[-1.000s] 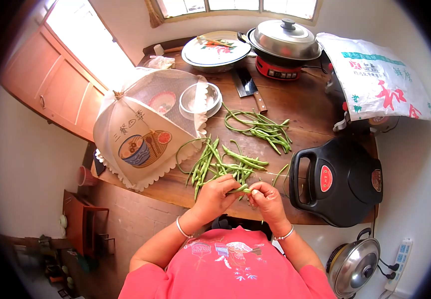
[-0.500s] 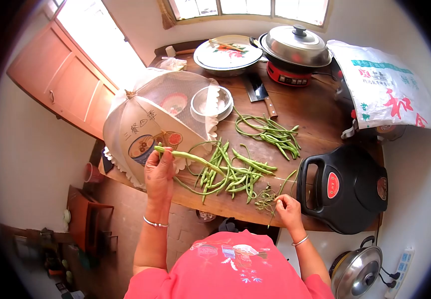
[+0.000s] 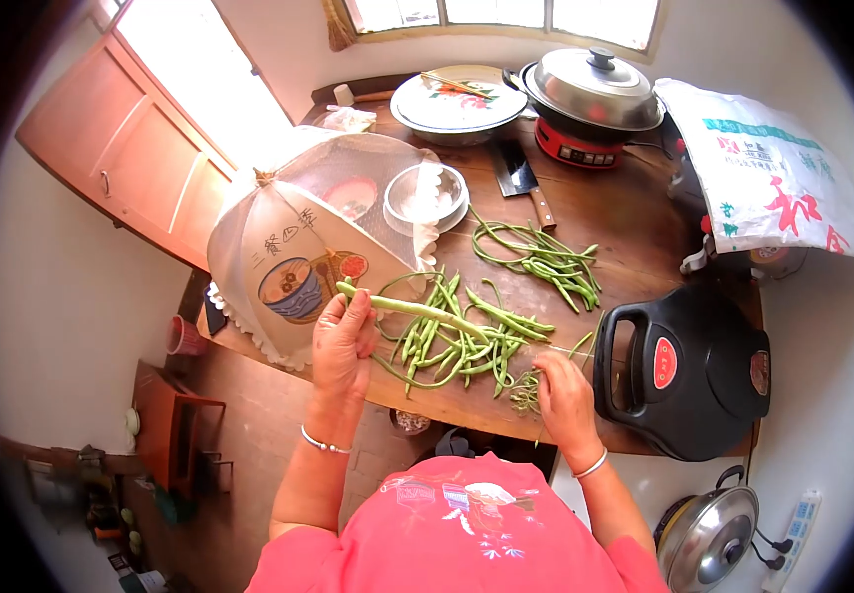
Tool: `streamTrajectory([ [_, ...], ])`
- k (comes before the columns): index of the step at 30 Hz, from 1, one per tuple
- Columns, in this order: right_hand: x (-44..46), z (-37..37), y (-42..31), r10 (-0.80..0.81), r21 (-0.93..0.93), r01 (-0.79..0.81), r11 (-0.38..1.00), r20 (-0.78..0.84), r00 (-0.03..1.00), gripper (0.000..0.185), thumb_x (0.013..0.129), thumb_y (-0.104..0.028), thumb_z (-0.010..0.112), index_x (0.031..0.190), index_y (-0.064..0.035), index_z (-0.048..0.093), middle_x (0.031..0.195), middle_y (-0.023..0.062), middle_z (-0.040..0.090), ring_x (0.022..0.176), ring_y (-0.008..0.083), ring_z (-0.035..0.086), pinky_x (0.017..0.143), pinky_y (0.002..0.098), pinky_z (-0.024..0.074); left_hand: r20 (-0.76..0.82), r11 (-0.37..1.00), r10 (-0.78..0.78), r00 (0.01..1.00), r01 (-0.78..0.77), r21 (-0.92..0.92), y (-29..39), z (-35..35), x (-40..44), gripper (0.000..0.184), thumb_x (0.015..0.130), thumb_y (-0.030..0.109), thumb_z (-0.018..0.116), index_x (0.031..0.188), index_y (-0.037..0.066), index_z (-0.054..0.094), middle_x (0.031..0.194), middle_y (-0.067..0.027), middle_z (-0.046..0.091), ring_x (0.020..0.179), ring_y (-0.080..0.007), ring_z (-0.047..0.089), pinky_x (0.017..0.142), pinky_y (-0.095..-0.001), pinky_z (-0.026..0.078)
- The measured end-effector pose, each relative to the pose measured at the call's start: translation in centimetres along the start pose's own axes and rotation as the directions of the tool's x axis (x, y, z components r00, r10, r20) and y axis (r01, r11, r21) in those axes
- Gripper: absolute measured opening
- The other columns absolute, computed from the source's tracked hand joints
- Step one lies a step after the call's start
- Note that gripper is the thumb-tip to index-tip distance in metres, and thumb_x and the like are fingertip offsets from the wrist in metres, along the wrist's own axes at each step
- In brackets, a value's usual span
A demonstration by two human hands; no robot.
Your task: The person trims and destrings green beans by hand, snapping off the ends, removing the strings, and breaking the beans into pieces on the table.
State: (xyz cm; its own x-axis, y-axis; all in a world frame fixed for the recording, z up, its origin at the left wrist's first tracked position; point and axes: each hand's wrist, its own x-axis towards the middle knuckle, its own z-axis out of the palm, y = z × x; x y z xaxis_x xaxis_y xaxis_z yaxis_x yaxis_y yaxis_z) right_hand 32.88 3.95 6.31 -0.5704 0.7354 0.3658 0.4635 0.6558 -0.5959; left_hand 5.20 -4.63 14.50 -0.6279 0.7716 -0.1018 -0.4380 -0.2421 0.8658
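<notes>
My left hand (image 3: pixel 344 344) pinches one end of a long green bean (image 3: pixel 429 310), which points right over a loose pile of green beans (image 3: pixel 437 348) on the wooden table. My right hand (image 3: pixel 567 400) is closed, fingertips together, beside a small heap of bean trimmings (image 3: pixel 524 392). Whatever lies between those fingertips is too small to make out. Farther back, a second bunch of long green beans (image 3: pixel 551 265) rests on the table.
A mesh food cover (image 3: pixel 294 237) stands at left over bowls. Behind the beans lie a cleaver (image 3: pixel 518 178), a large enamel basin (image 3: pixel 452 117) and a lidded pan (image 3: pixel 600 89) on a red cooker. A black electric griddle (image 3: pixel 694 376) sits at right, below a white sack (image 3: pixel 773 173).
My left hand has moved slightly right with the green bean. My right hand has risen from the table's front edge, its fingertips now above the trimmings.
</notes>
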Motion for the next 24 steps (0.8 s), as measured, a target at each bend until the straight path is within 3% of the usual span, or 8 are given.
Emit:
streamTrajectory([
  [3, 2.5, -1.7, -2.4, -0.06, 0.117, 0.073, 0.99, -0.112, 0.992, 0.025, 0.085, -0.005, 0.062, 0.109, -0.0026, 0.059, 0.106, 0.0135, 0.062, 0.099, 0.0329, 0.058, 0.084, 0.0409, 0.0478, 0.024, 1.0, -0.029, 0.999, 0.028, 0.012, -0.9, 0.9, -0.6, 0.011, 0.093, 0.016, 0.065, 0.088, 0.007, 0.06, 0.071, 0.0022, 0.057, 0.044, -0.0014, 0.032, 0.042, -0.0193, 0.023],
  [4, 3.2, -2.1, -3.3, -0.055, 0.113, 0.068, 0.991, -0.113, 0.992, 0.025, 0.085, -0.005, 0.062, 0.109, -0.0026, 0.059, 0.106, 0.0135, 0.062, 0.099, 0.0329, 0.058, 0.084, 0.0409, 0.0478, 0.032, 0.999, -0.04, 0.999, 0.039, 0.028, -1.1, 1.3, -0.8, 0.011, 0.093, 0.016, 0.065, 0.087, 0.007, 0.06, 0.071, 0.002, 0.057, 0.045, -0.0015, 0.032, 0.041, -0.0194, 0.023],
  [6, 4.5, -2.3, -5.2, -0.21, 0.046, 0.22, 0.974, -0.172, 0.963, 0.033, 0.084, -0.013, 0.067, 0.114, -0.004, 0.056, 0.107, 0.0149, 0.062, 0.096, 0.0319, 0.058, 0.08, 0.0389, 0.0477, 0.048, 0.999, -0.04, 0.998, 0.039, 0.034, -1.7, 2.1, -1.3, 0.012, 0.093, 0.015, 0.065, 0.086, 0.008, 0.058, 0.071, 0.0029, 0.056, 0.045, -0.001, 0.032, 0.042, -0.0194, 0.022],
  [10, 5.5, -1.1, -6.1, -0.245, 0.037, 0.251, 0.967, -0.134, 0.96, 0.037, 0.082, -0.019, 0.071, 0.113, -0.0044, 0.055, 0.097, 0.014, 0.062, 0.088, 0.0302, 0.059, 0.075, 0.0389, 0.047, 0.136, 0.997, -0.065, 0.989, 0.057, 0.057, -3.1, 2.9, -2.5, 0.008, 0.094, 0.014, 0.063, 0.093, 0.006, 0.062, 0.073, 0.0017, 0.055, 0.047, -0.002, 0.032, 0.042, -0.0194, 0.022],
  [15, 5.1, 0.3, -5.3, -0.067, 0.328, 0.104, 0.939, -0.122, 0.99, 0.022, 0.082, -0.015, 0.072, 0.093, -0.004, 0.057, 0.076, 0.0105, 0.056, 0.067, 0.0266, 0.056, 0.06, 0.0367, 0.0443, 0.155, 0.998, -0.05, 0.987, 0.043, 0.051, -3.6, 3.3, -3.3, 0.008, 0.093, 0.013, 0.064, 0.095, 0.005, 0.062, 0.073, 0.001, 0.054, 0.049, -0.0023, 0.032, 0.044, -0.0188, 0.023],
  [19, 4.6, 0.5, -5.0, 0.015, 0.495, 0.017, 0.869, -0.06, 0.998, 0.017, 0.085, -0.013, 0.071, 0.09, -0.0029, 0.058, 0.074, 0.0079, 0.058, 0.061, 0.0207, 0.053, 0.057, 0.032, 0.0429, 0.197, 0.999, -0.03, 0.98, 0.024, 0.033, -4.0, 3.2, -3.7, 0.01, 0.093, 0.013, 0.064, 0.098, 0.005, 0.062, 0.071, 0.0019, 0.051, 0.051, -0.003, 0.032, 0.045, -0.0187, 0.023],
  [21, 4.2, 1.2, -4.3, 0.143, 0.835, -0.184, 0.519, 0.127, 0.982, 0.015, 0.092, -0.015, 0.065, 0.088, -0.002, 0.058, 0.076, 0.0042, 0.063, 0.061, 0.0132, 0.051, 0.057, 0.0279, 0.0421, 0.209, 1.0, -0.02, 0.978, 0.016, 0.022, -4.1, 3.4, -3.8, 0.011, 0.092, 0.015, 0.066, 0.097, 0.005, 0.062, 0.071, 0.0037, 0.052, 0.052, -0.0019, 0.033, 0.047, -0.0188, 0.023],
  [24, 4.0, 0.9, -3.8, 0.159, 0.878, -0.279, 0.388, 0.235, 0.959, 0.017, 0.099, -0.018, 0.055, 0.094, -0.0019, 0.059, 0.079, 0.0027, 0.064, 0.063, 0.0083, 0.052, 0.057, 0.0246, 0.0423, 0.231, 1.0, 0.0, 0.973, -0.007, 0.029, -4.3, 3.5, -3.8, 0.011, 0.092, 0.015, 0.065, 0.098, 0.006, 0.062, 0.069, 0.0052, 0.049, 0.052, -0.002, 0.031, 0.048, -0.0194, 0.023],
])
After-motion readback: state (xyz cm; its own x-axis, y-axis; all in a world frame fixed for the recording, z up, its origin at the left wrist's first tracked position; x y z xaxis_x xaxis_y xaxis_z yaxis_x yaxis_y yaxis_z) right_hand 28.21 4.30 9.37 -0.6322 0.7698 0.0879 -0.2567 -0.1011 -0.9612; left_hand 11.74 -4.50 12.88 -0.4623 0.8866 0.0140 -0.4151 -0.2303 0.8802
